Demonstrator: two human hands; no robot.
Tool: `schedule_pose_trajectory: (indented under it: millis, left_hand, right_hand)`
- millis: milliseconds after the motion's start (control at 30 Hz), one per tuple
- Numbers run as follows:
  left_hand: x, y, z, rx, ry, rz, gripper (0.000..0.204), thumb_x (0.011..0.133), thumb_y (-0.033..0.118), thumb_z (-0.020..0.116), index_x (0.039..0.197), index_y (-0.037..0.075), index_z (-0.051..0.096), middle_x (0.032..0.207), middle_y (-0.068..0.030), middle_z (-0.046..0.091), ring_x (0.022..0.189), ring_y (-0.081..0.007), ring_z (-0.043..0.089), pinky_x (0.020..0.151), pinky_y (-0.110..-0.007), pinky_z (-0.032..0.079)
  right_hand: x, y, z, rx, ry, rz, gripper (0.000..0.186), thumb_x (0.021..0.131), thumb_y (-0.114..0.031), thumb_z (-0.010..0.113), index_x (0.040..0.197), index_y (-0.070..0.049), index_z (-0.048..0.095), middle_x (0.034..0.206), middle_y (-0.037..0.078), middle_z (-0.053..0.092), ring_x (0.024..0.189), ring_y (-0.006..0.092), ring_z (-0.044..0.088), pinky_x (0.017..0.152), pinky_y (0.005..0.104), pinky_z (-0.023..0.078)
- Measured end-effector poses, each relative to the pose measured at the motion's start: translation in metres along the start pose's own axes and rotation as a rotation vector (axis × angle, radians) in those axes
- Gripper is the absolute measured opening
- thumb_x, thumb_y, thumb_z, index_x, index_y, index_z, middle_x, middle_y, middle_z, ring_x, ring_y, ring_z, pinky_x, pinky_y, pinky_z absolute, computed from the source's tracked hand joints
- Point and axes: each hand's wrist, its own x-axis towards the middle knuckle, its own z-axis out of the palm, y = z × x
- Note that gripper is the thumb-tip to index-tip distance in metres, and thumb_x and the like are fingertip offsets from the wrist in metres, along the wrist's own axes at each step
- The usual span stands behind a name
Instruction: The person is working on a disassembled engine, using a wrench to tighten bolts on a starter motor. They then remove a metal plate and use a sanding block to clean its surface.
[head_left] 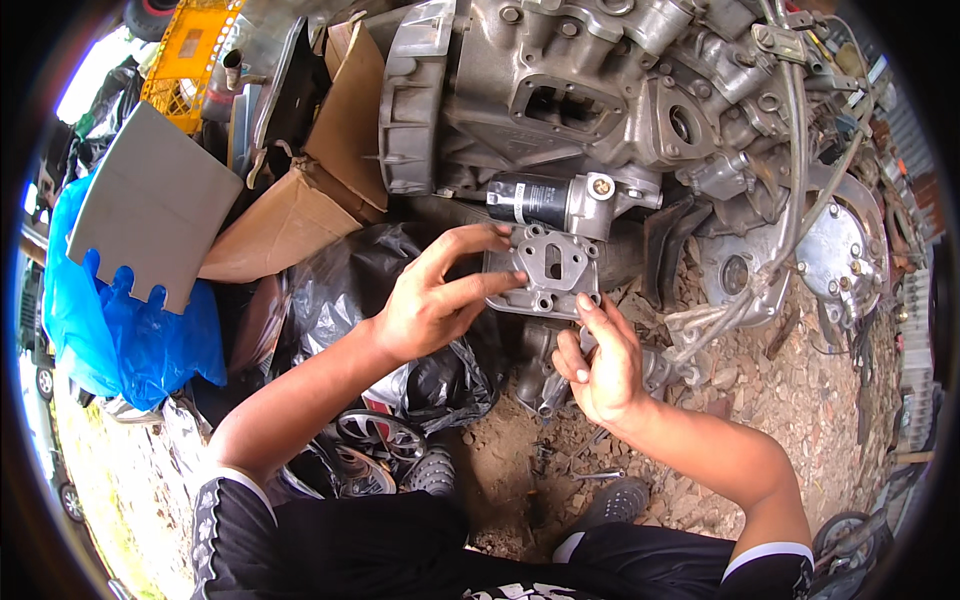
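A grey cast-metal cover plate [574, 262] is held up in front of the engine block, its face toward me. It has a slot at its centre and several bolt holes around it. At its left edge is my left hand [425, 300], with two fingers reaching onto the plate and the thumb hidden. My right hand [603, 370] pinches the lower right corner, thumb on the face and other fingers curled. Just beyond the plate, a black oil filter [530, 200] is fitted to a metal housing [592, 205] on the large engine block [480, 100].
Left of the block are an open cardboard box [290, 220], a grey panel [150, 205], a blue plastic bag [130, 330] and a black bag [340, 285]. Metal castings [840, 250] lie at right. A wrench [598, 475] rests on the stony ground between my feet.
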Motion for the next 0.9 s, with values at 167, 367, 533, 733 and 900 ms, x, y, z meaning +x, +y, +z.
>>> schedule_pose_trajectory:
  millis: [167,367,533,733,900]
  left_hand:
    - [-0.021,0.016,0.021,-0.53,0.085,-0.483,0.082,0.072,-0.015,0.045,0.151,0.006,0.046,0.137,-0.0177,0.056,0.135,-0.0332,0.055,0.109,-0.045,0.05]
    - [-0.067,0.076,0.056,-1.345,-0.016,-1.272,0.068,0.101,0.009,0.066,0.158,0.007,0.03,0.137,-0.0221,0.057,0.122,-0.0268,0.061,0.096,-0.034,0.056]
    - [-0.103,0.086,0.082,-1.263,-0.146,-1.466,0.052,0.096,0.002,0.071,0.141,-0.007,0.048,0.119,-0.018,0.067,0.109,-0.0224,0.067,0.087,-0.038,0.066]
    - [-0.114,0.072,0.093,-0.953,-0.41,-1.569,0.038,0.096,0.007,0.069,0.129,-0.011,0.062,0.12,-0.0163,0.069,0.102,-0.0224,0.069,0.076,-0.037,0.068]
    - [-0.147,0.072,0.095,-0.874,-0.469,-1.662,0.056,0.092,0.006,0.071,0.141,-0.011,0.051,0.126,-0.02,0.066,0.104,-0.0248,0.069,0.074,-0.035,0.067]
  right_hand:
    - [-0.01,0.002,-0.014,-0.148,-0.021,0.051,0.021,0.106,-0.023,0.06,0.123,-0.01,0.058,0.081,-0.005,0.049,0.049,0.0062,0.035,0.045,0.024,0.028]
    - [-0.051,0.038,-0.091,-0.479,-0.043,0.266,0.031,0.107,-0.024,0.06,0.133,-0.007,0.059,0.077,-0.007,0.058,0.061,0.0031,0.049,0.055,0.0212,0.04]
    - [-0.053,0.047,-0.137,-1.069,-0.347,0.35,0.052,0.1,-0.031,0.071,0.139,0.0,0.056,0.124,0.016,0.07,0.112,0.0201,0.065,0.098,0.037,0.05]
    - [-0.051,0.019,-0.15,-0.855,0.085,0.74,0.04,0.099,-0.018,0.067,0.133,-0.001,0.055,0.11,0.014,0.066,0.094,0.023,0.067,0.085,0.036,0.058]
    - [-0.06,0.039,-0.21,-0.781,0.184,1.009,0.043,0.102,-0.001,0.054,0.144,-0.001,0.049,0.114,0.015,0.07,0.1,0.0213,0.071,0.075,0.0332,0.061]
